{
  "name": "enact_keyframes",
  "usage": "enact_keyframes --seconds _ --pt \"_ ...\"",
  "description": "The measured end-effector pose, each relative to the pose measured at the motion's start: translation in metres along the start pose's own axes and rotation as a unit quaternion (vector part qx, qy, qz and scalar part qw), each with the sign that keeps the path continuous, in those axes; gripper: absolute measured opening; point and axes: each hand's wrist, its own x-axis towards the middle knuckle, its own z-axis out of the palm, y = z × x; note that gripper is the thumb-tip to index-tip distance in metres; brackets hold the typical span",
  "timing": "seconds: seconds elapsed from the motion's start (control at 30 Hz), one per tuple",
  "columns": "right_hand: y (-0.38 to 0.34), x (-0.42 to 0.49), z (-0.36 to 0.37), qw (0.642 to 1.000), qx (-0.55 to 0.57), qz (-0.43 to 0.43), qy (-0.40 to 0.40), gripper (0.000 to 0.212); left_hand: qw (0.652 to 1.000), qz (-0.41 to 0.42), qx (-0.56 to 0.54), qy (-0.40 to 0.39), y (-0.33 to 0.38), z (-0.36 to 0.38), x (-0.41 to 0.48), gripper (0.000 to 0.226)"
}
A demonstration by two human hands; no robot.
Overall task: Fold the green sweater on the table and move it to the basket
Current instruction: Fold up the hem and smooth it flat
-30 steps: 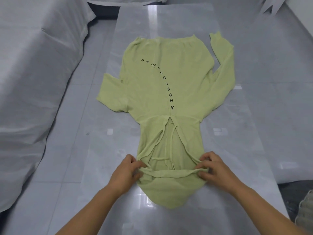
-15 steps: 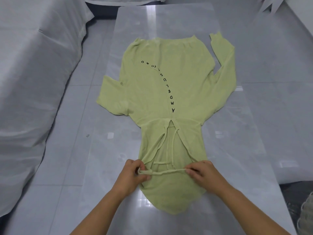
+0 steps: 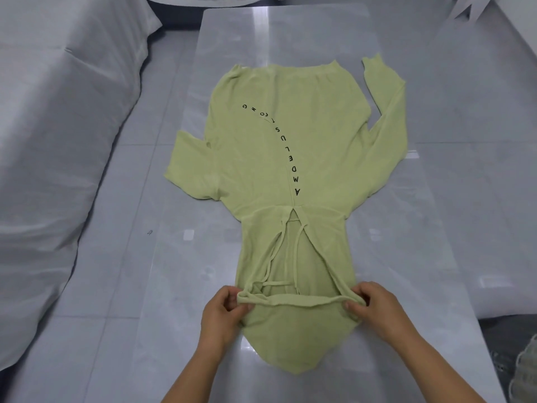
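Your green sweater (image 3: pixel 290 158) lies flat along the glossy table (image 3: pixel 392 257), hood toward you at 6 o'clock. Your left hand (image 3: pixel 222 314) pinches the hood's rim at 7 o'clock; your right hand (image 3: pixel 374 308) pinches it at 5 o'clock, stretching the band between them.

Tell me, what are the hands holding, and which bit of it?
Both hands hold the green sweater by its hood rim: the left hand pinches the rim's left end, the right hand its right end.
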Motion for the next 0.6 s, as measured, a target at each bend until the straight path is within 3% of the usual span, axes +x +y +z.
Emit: enact_keyframes --seconds 0.1,0.17,0.23,0.3,0.43,0.6 --pt "-0.011 -0.013 0.003 0.991 -0.001 -0.117 0.06 0.011 0.999 0.027 -0.046 -0.011 0.007 0.004 -0.01 0.008" --pt "-0.012 -0.019 0.006 0.987 -0.022 -0.148 0.05 0.019 0.998 0.027 -0.042 -0.041 0.01 0.006 -0.014 0.005" --pt "-0.01 -0.023 0.009 0.992 0.007 -0.122 0.016 0.03 0.997 0.004 -0.048 -0.065 0.012 0.004 -0.012 0.014" --pt "-0.004 -0.023 0.008 0.993 0.075 -0.078 0.037 0.035 0.994 -0.026 -0.067 -0.077 0.012 -0.003 -0.004 0.019" --pt "0.003 -0.018 -0.006 0.954 0.285 -0.011 0.091 0.018 0.981 -0.061 -0.149 -0.105 0.015 -0.016 0.009 0.018" --pt "-0.007 -0.011 -0.007 0.939 0.341 -0.007 0.053 0.012 0.977 -0.056 -0.158 -0.133 0.022 -0.007 0.011 0.043"
